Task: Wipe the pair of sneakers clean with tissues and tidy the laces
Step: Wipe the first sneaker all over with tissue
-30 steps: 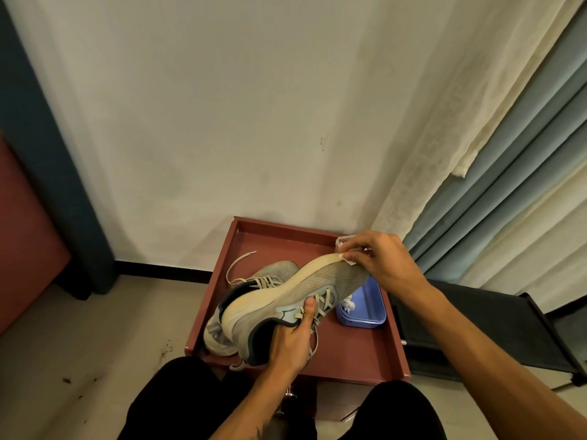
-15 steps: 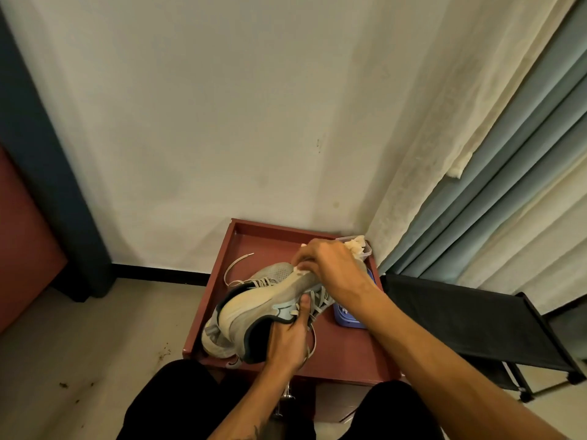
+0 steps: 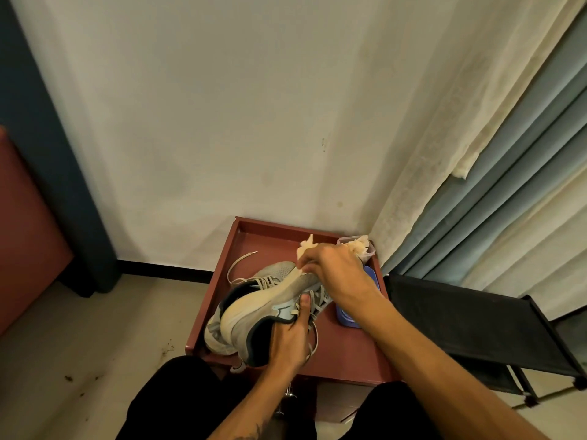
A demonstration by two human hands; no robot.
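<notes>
Above the middle of the counter (image 3: 346, 354) the left hand (image 3: 290, 341) grips one sneaker (image 3: 254, 312) at its collar, thumb on the laces. The right hand (image 3: 333, 271) pinches a tissue (image 3: 306, 247) against its toe. The other sneaker (image 3: 279, 269) lies on the counter beneath, a lace (image 3: 235, 265) trailing toward the counter's left rim. I judge wiping is under way on the first shoe; the second shoe and the laces remain

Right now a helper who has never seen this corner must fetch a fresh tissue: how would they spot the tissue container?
Find the dark red rimmed tray by the cream wall. In its far right corner stands a small clear plastic tub stuffed with crumpled white tissues. Unlike the flat blue box in front of it, it is see-through and open-topped.
</notes>
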